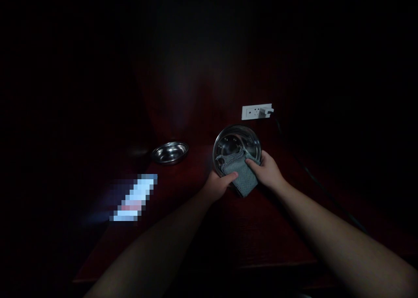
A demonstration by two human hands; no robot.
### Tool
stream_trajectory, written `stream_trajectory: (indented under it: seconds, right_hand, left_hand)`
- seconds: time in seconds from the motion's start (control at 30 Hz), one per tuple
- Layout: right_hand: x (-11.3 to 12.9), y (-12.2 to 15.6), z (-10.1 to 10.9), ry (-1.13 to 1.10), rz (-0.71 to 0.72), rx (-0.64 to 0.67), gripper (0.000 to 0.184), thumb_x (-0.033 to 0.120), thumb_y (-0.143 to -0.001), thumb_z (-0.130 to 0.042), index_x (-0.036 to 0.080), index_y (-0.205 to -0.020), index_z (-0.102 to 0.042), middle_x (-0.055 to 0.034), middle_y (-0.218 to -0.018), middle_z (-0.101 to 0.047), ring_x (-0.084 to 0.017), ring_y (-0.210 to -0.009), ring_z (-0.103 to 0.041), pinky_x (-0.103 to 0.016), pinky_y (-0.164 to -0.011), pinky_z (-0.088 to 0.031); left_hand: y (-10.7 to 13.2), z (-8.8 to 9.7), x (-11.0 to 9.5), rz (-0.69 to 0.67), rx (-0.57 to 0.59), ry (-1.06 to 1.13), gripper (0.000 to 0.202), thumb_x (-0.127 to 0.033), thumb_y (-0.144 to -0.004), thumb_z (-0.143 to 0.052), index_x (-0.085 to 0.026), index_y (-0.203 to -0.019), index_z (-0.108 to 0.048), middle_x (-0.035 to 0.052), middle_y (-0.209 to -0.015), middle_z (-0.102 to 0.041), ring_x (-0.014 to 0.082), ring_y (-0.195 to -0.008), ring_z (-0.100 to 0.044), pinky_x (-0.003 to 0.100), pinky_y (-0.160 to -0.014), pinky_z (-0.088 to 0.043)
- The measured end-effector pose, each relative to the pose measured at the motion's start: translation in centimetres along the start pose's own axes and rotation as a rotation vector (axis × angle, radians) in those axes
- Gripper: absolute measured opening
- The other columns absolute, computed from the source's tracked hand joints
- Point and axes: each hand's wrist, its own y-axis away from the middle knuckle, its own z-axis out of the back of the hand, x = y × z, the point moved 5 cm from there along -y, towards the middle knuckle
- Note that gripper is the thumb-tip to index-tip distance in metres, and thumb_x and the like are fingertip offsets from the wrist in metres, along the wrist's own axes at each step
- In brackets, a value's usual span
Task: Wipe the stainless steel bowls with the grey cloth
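A shiny metal bowl (228, 145) is held tilted above the table, its inside facing me. Draped over its near rim is a grey-green cloth (243, 176), partly inside the bowl. My left hand (218, 185) is closed on the bowl's lower left side, its thumb lying on the cloth. On the right, my right hand (268, 169) grips the cloth against the rim, thumb on top; its other fingers are hidden behind the bowl.
A second, shallower metal bowl (170, 153) stands on the dark red table (196, 176) to the left. Nearer lies a bright pixelated rectangle (135, 198). A white wall socket (251, 112) holds a plug, with a dark cable (313, 178) running down the right. The surroundings are very dark.
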Motion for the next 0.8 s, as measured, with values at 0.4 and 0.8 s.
stream_trajectory:
  seconds: [0.4,0.8]
  right_hand:
    - [4.5,1.3,2.0,0.320,0.302,-0.194,0.048,0.035,-0.075,-0.057,0.015,-0.117,-0.044,-0.0147,-0.114,-0.051,-0.026,-0.102,-0.052,-0.042,-0.090,-0.043]
    - [4.9,3.5,-3.1,0.458,0.500,0.512,0.036,0.036,-0.084,-0.048,0.021,-0.116,-0.057,-0.0087,-0.121,-0.057,-0.025,-0.114,-0.050,-0.044,-0.099,-0.039]
  left_hand:
    - [-0.2,0.5,0.2,0.094,-0.193,0.047,0.046,-0.005,-0.054,-0.061,-0.018,-0.098,-0.056,0.0033,-0.088,-0.065,0.0195,-0.081,-0.062,0.034,-0.069,-0.052]
    - [-0.6,1.7,0.2,-0.058,-0.226,-0.045,0.043,-0.008,-0.055,-0.058,-0.019,-0.097,-0.055,0.0030,-0.088,-0.064,0.0193,-0.084,-0.060,0.031,-0.072,-0.050]
